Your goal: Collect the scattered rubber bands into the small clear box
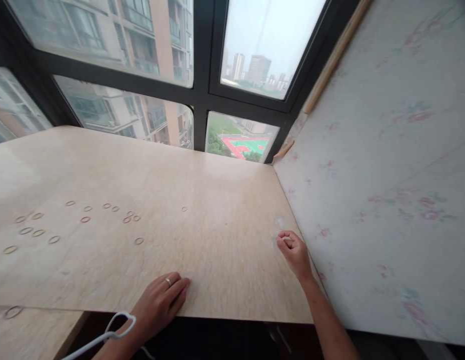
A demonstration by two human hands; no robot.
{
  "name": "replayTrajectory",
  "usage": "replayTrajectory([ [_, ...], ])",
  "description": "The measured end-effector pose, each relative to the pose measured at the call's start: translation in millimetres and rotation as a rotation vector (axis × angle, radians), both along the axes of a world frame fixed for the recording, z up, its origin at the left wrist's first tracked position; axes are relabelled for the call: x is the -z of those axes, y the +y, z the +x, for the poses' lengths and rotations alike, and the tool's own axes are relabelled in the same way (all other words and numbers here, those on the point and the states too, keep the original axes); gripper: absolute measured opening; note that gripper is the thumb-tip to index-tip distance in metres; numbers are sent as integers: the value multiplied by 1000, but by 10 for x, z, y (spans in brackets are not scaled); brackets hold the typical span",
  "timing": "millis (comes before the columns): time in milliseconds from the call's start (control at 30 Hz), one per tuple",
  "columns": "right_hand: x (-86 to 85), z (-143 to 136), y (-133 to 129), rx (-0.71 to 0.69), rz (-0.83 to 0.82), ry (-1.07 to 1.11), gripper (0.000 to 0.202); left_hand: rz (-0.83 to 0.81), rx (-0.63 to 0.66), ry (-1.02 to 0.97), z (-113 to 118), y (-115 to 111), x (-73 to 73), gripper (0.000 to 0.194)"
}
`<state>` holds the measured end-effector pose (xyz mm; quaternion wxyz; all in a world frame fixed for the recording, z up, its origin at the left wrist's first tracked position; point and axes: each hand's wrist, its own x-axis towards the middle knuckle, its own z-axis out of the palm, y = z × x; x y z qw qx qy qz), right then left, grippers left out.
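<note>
White cable [90, 344] crosses left hand's [157, 302] wrist, fingers together; right hand [295, 255], tips pinched, contents unclear, has translucent scrap [279, 220] just beyond.

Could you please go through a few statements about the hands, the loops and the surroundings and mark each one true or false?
1. The left hand wears a finger ring. True.
2. A reddish loop lies among paler thin loops. True.
3. The right hand is in the middle of the scattered loops. False: it is beside the flowered wall, well to the right of them.
4. A white cord shows by the right wrist. False: it is by the left wrist.
5. A red and green sports court shows through the window. True.
</note>
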<state>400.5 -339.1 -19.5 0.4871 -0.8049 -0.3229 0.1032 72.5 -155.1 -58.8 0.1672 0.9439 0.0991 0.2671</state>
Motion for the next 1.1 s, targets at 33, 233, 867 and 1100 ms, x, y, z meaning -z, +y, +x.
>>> replayTrajectory([
  [33, 14, 55, -69, 44, -12, -21, 28, 6, -2, -15, 7, 0, -8, 17],
  [233, 79, 238, -241, 98, -151, -285, 30, 15, -13, -51, 15, -3, -24, 18],
  [867, 360, -510, -200, -329, -178, -369, 36, -175, -332, 11, 19, -89, -41, 21],
  [1100, 366, -436, -233, -348, -174, -327, 43, -317, -906, -155, -281, -8, -114, 25],
])
